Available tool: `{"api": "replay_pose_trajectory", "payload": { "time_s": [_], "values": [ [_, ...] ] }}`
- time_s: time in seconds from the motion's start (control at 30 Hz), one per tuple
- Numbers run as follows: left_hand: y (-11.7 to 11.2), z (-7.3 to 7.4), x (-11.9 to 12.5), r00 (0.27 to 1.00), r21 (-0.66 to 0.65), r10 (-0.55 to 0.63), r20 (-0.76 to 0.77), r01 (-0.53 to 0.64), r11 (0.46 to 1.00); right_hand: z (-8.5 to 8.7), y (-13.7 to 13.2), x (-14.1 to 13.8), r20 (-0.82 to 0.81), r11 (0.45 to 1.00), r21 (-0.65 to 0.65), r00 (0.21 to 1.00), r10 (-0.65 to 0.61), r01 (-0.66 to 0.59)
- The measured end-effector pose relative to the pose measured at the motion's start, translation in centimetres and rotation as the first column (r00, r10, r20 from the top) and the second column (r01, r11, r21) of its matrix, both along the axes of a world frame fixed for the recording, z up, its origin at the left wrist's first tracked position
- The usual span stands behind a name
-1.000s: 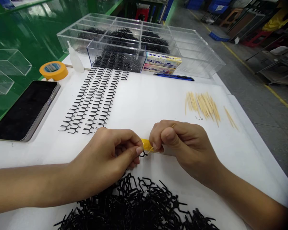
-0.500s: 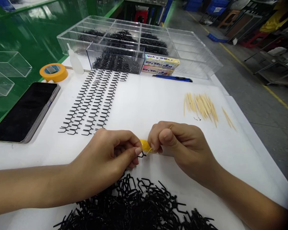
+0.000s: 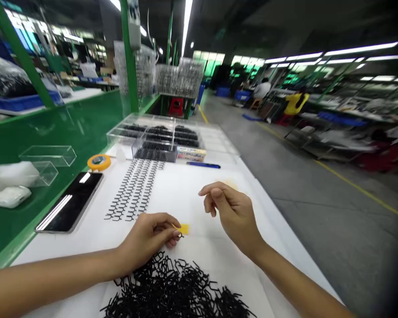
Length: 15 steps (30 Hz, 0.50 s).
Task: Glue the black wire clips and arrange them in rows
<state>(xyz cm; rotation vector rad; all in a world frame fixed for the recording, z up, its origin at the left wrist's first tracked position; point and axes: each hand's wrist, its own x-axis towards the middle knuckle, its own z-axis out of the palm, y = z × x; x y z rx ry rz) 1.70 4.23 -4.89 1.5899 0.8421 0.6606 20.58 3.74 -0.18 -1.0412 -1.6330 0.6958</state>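
My left hand (image 3: pixel 155 234) is closed in a pinch on a small black Y-shaped piece (image 3: pixel 181 235), whose forked end sticks out past the fingertips. Just beyond those fingertips a yellow strip of tape (image 3: pixel 185 229) lies on the white work surface. My right hand (image 3: pixel 230 210) is raised to the right, its index finger reaching forward and the other fingers curled in. Whether a toothpick is in it I cannot make out. Below both hands spreads a heap of black Y-shaped pieces (image 3: pixel 172 287). Several rows of the same pieces (image 3: pixel 132 190) lie beyond my left hand.
At the back stands a clear divided box (image 3: pixel 215 137) with black pieces. Before it are a smaller clear bin (image 3: pixel 155 152), small boxes (image 3: pixel 190 153) and a blue cutter (image 3: pixel 203 165). A phone (image 3: pixel 69 203) and orange tape roll (image 3: pixel 98 162) lie left. People sit far right.
The view has tilted up, showing more of the workshop. My right hand has moved up and away from my left hand; the toothpick it held no longer shows clearly. My left hand keeps its pinch.
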Motion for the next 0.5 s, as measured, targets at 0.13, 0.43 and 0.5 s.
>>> {"api": "replay_pose_trajectory", "payload": {
  "time_s": [0.13,0.43,0.5],
  "values": [
    [0.0,-0.4,0.2,1.000,0.151,0.019,0.008,-0.020,0.988,4.8,-2.0,1.1,-0.046,0.987,0.142,0.997,-0.068,0.074],
    [-4.4,5.7,-1.6,0.986,0.638,0.049,0.159,-0.140,0.757,5.1,-9.7,0.0,-0.064,0.984,-0.130,0.991,0.116,-0.123],
    [-6.1,7.4,-2.2,0.981,0.762,-0.008,0.193,-0.145,0.631,5.0,-11.5,-1.1,-0.107,0.963,-0.194,0.980,0.167,-0.185]
  ]
}}
